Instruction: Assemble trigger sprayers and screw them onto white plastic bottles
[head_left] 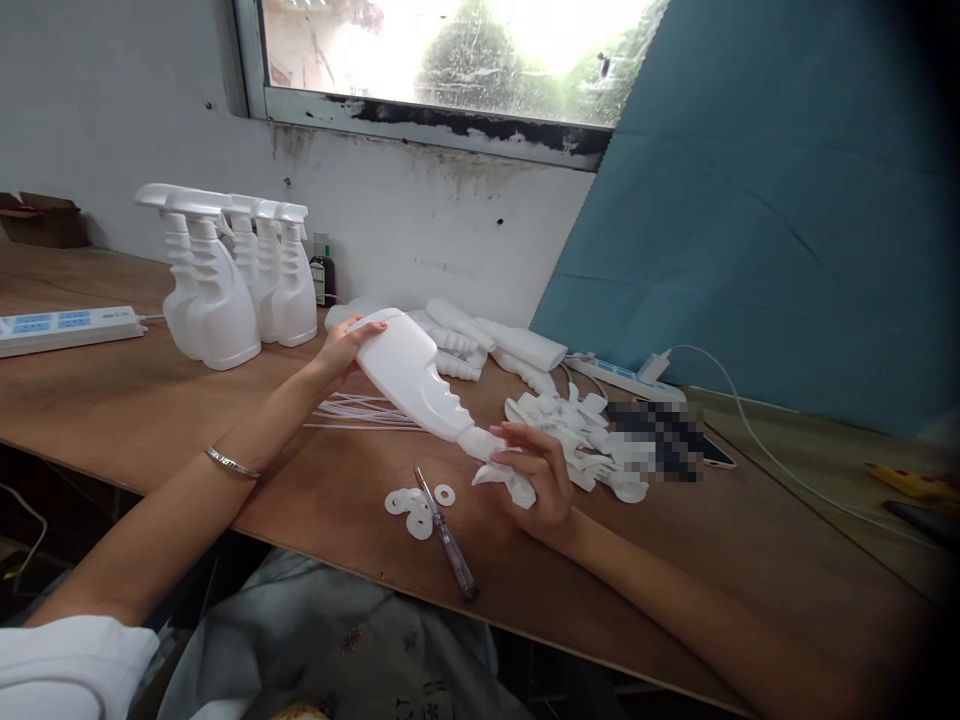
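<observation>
A white spray bottle [409, 370] is held tilted over the table, its base up to the left and its spray head [511, 482] down to the right. My left hand [345, 350] grips it around the base end. At the other end, the fingers of my right hand [541, 478] are closed around the spray head, which partly hides it. Below lie several white washers [418, 521] and a screwdriver [448, 545] with a clear handle. Thin white tubes [367, 411] rest on the table behind the bottle.
Several upright spray bottles [225, 300] stand at the left, near a power strip [67, 328]. More white bottles [517, 342] lie by the wall. Loose white spray heads [562, 425] are piled at the right, beside a blurred phone [660, 440]. A small dark bottle [324, 275] stands behind.
</observation>
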